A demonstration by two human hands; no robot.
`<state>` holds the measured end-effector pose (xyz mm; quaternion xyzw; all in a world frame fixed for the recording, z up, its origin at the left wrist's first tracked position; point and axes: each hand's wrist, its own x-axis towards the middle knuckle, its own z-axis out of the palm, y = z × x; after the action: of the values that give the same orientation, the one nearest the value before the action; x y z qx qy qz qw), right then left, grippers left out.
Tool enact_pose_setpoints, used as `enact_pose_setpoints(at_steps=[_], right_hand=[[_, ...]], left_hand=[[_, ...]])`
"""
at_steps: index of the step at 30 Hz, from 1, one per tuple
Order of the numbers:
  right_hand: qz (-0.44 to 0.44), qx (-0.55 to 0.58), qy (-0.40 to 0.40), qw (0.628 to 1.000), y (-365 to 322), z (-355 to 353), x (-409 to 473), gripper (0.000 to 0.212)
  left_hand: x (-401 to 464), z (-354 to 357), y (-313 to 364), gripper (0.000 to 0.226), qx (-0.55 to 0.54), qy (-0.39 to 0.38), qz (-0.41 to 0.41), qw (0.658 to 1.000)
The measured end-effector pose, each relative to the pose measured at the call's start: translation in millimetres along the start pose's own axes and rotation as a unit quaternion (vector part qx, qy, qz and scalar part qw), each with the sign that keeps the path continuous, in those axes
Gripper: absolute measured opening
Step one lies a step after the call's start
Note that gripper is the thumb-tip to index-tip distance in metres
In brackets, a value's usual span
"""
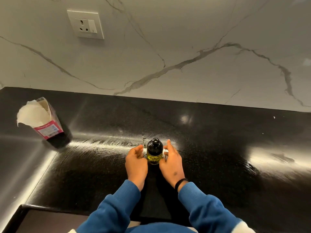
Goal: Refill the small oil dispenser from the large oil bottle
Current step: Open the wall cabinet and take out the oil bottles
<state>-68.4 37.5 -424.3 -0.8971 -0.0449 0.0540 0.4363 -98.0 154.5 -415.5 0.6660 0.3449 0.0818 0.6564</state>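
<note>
The small oil dispenser (154, 153) stands upright on the black countertop (218, 148), straight in front of me. It is clear glass with a black domed cap and yellowish oil inside. My left hand (136, 163) sits close on its left and my right hand (171, 163) close on its right. Both sets of fingers are loosely bent towards the glass, with a narrow gap showing at the fingertips. Neither hand grips it. No large oil bottle is in view.
A torn-open red and white carton (48, 126) with white paper sticking out stands at the far left of the counter. A marble wall with a power socket (85, 24) rises behind. The counter's front edge (50, 208) lies near my body.
</note>
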Motion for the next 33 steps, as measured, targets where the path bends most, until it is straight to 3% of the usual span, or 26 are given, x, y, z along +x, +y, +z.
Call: enact_pose_setpoints(at_steps=[4, 13, 21, 27, 30, 33], right_hand=[[-0.019, 0.023, 0.080, 0.996, -20, -21, 0, 0.069], [-0.174, 0.128, 0.203, 0.955, -112, -100, 9, 0.035], [-0.350, 0.165, 0.294, 0.874, -225, -201, 30, 0.024], [-0.425, 0.135, 0.367, 0.817, -301, -266, 44, 0.023], [-0.446, 0.120, 0.381, 0.801, -335, -297, 50, 0.023], [-0.437, 0.100, 0.396, 0.802, -345, -317, 67, 0.025]], left_hand=[[-11, -1, 28, 0.039, -0.045, 0.038, 0.072, 0.996], [-51, 4, 135, 0.022, -0.162, -0.034, 0.219, 0.962], [-70, 14, 279, 0.019, -0.205, -0.118, 0.425, 0.874], [-81, 25, 378, 0.016, -0.202, -0.077, 0.543, 0.811], [-86, 29, 425, 0.020, -0.195, -0.060, 0.586, 0.784], [-81, 40, 449, 0.026, -0.156, -0.046, 0.604, 0.781]])
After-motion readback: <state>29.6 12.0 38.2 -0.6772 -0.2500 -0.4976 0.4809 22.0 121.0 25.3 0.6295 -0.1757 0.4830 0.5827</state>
